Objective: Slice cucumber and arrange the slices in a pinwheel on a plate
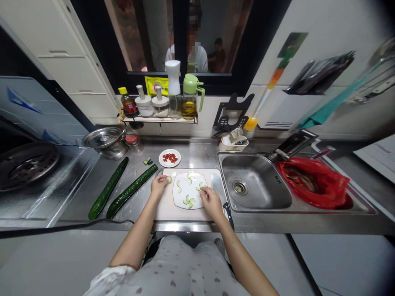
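A white square plate (185, 190) lies on the pale cutting board (163, 211), with thin cucumber slices (189, 201) arranged in pinwheels and arcs near its edges. At the board's upper left, my left hand (158, 187) has its thumb and fingers closed on a round cucumber slice (168, 179). My right hand (212, 203) reaches over the plate's right side, fingertips pinched at a small cucumber piece (201, 186); the fingers partly cover it. A knife (217, 183) rests along the board's right edge, its black handle under my right wrist.
Left of the board lie two long cucumbers (132, 191) and a few cut ends (148, 161). Behind it sits a small plate of chopped red pieces (169, 158). A sink (256, 181) with a red bag (321, 185) is at right. Seasoning bottles line a shelf (163, 120).
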